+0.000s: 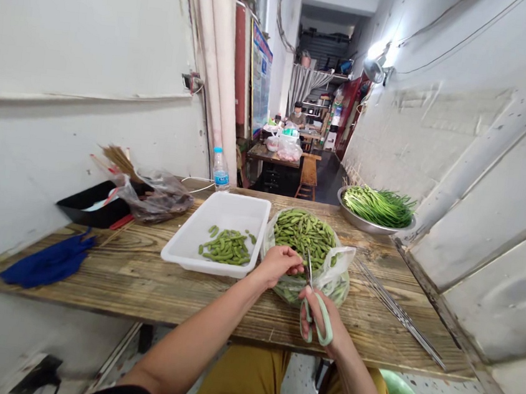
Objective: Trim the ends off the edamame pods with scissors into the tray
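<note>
My right hand [325,319] grips a pair of green-handled scissors [314,309], blades pointing up toward a clear plastic bag [337,274] full of green bean pods [304,232]. My left hand [279,264] is pinched at the bag's near edge, right beside the scissor blades; what its fingers hold is too small to name. To the left of the bag stands a white rectangular tray [192,240] with several cut pods [227,249] in it.
A metal bowl [359,219] of long green stems sits at the back right. Metal skewers [396,311] lie to the right. A water bottle [220,170], a plastic bag [159,198], a black tray [88,204] and blue cloth [52,259] are left. A seated person [296,116] is far down the corridor.
</note>
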`<state>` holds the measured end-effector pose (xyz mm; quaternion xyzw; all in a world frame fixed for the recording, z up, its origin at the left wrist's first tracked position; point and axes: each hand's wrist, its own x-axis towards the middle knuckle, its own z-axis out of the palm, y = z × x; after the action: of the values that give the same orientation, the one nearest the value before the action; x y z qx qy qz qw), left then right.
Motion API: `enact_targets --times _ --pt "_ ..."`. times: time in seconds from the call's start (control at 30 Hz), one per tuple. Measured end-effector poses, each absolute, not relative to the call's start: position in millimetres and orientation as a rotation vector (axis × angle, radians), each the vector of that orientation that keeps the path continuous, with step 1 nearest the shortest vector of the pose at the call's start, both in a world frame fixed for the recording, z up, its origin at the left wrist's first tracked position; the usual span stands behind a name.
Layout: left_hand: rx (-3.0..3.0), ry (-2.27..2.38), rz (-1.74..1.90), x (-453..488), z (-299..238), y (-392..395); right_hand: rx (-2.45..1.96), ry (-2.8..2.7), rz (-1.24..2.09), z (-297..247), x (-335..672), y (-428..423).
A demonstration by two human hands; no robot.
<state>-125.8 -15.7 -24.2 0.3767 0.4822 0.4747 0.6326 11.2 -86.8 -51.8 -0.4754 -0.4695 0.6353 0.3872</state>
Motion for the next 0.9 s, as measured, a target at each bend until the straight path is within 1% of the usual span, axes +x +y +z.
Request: enact_targets --times 0.1,0.17,0.23,0.3,0.37,0.4,0.43,0.57,0.67,0.77,0.9 --pt "0.906 1.127 1.060 -129.3 -27.1 -14.7 -1.277 -1.175 1.615 -55.7 11.0 -85.7" --pt "1.028 1.256 1.110 -140.7 -28.1 -12.6 -1.299 -1.178 1.583 -59.1 11.1 -84.3" --pt "1.268 1.546 1.232 -160.5 -27.1 -10.0 -1.256 -1.154 1.573 -61.8 12.5 -83.0" --pt "1.545 1.948 1.322 -181.9 -24.4 -8.5 -1.172 -1.081 1.633 -62.7 15.0 -82.4" --pt "1.742 2.266 1.275 -194.9 -22.0 -8.8 -1.091 -0.998 1.736 -61.6 17.4 -82.8" --pt "1.830 2.321 1.209 -195.7 -21.8 -9.5 -1.062 -0.968 1.778 -60.5 18.2 -83.3" --pt "1.926 2.293 1.124 -192.3 -22.5 -10.5 -1.044 -0.950 1.803 -59.3 18.5 -83.9" --pt "2.239 1.863 0.759 -151.9 -34.3 -12.2 -1.059 -0.928 1.794 -56.5 17.4 -86.1" --pt "2.242 1.877 0.644 -124.0 -45.0 -7.4 -1.099 -0.948 1.765 -56.7 17.3 -87.4" --pt "2.158 1.878 0.635 -116.6 -49.4 0.2 -1.136 -0.974 1.748 -57.5 19.2 -88.9" --pt "1.961 1.675 0.794 -124.4 -47.6 4.6 -1.174 -1.018 1.731 -58.1 20.9 -91.1"
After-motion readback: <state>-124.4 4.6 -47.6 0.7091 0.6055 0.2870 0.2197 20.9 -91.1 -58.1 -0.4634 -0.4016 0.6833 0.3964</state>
